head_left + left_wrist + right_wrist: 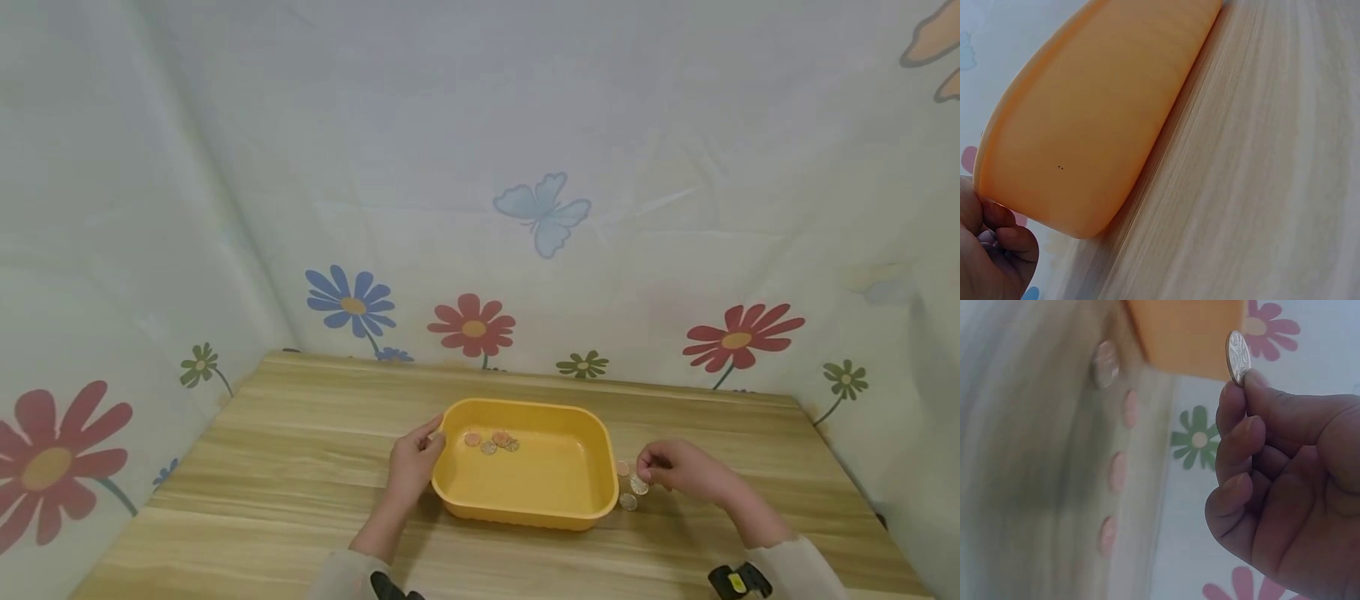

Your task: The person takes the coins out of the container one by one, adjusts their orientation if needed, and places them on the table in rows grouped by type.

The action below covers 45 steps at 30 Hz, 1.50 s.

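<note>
A yellow plastic tray [525,487] sits on the table, with several copper and silver coins [489,447] inside near its far left. My left hand [411,467] grips the tray's left rim; in the left wrist view its fingers curl at the rim's corner. To the right of the tray, my right hand [686,471] is above the table. Its thumb and forefinger pinch a silver coin [1237,357] on edge, clearly seen in the right wrist view. Below lie another silver coin [1105,364] and several copper coins [1118,472] on the table.
The wood-grain table [300,458] ends at a pale curtain [420,167] printed with flowers and a butterfly, which also hangs along the left and right sides. Black straps with devices [738,581] are on both wrists.
</note>
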Each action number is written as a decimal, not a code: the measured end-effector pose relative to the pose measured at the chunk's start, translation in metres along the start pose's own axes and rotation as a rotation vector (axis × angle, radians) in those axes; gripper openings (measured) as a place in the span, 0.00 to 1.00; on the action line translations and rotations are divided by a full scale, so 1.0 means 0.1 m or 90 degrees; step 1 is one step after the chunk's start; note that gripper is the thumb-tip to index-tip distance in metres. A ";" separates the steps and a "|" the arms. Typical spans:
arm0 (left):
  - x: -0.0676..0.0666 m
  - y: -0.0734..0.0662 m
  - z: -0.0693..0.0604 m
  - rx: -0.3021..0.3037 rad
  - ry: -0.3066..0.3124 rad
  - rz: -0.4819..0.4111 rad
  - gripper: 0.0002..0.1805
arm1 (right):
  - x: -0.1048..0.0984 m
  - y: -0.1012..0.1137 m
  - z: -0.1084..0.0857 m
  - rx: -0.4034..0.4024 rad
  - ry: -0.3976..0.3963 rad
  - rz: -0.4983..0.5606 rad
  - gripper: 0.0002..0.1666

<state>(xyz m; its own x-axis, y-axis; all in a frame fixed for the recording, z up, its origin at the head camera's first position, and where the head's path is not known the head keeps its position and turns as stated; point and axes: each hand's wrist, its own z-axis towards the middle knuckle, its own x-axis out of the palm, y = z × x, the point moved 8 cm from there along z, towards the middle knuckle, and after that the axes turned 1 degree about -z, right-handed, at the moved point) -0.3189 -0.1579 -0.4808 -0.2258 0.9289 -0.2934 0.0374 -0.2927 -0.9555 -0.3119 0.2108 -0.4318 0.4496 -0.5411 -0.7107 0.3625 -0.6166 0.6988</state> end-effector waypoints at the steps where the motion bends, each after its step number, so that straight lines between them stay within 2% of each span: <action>1: 0.00 0.00 0.00 -0.002 -0.001 0.000 0.22 | 0.00 -0.03 -0.02 0.006 -0.001 -0.001 0.05; 12: -0.01 0.00 0.00 0.000 -0.002 -0.002 0.22 | 0.00 -0.29 -0.10 0.031 -0.051 -0.088 0.07; 22: -0.01 -0.01 -0.02 -0.001 0.003 -0.004 0.23 | 0.05 -0.51 -0.14 0.078 -0.055 -0.081 0.05; 35: 0.00 0.00 -0.03 0.005 0.003 -0.009 0.22 | 0.09 -0.61 -0.09 0.118 -0.063 -0.137 0.07; 40: 0.01 0.00 -0.03 0.003 0.004 -0.012 0.23 | 0.09 -0.60 -0.10 0.108 -0.071 -0.155 0.07; 45: 0.00 0.01 -0.03 0.001 0.000 -0.012 0.23 | 0.11 -0.61 -0.11 0.121 -0.086 -0.158 0.08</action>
<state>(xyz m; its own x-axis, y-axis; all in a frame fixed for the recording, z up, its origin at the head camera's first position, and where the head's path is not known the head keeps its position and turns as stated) -0.3160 -0.1577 -0.4818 -0.2264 0.9342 -0.2755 0.0311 -0.2758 -0.9607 -0.3204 0.2483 -0.4810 0.2495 -0.4243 -0.8705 0.2837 -0.8274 0.4847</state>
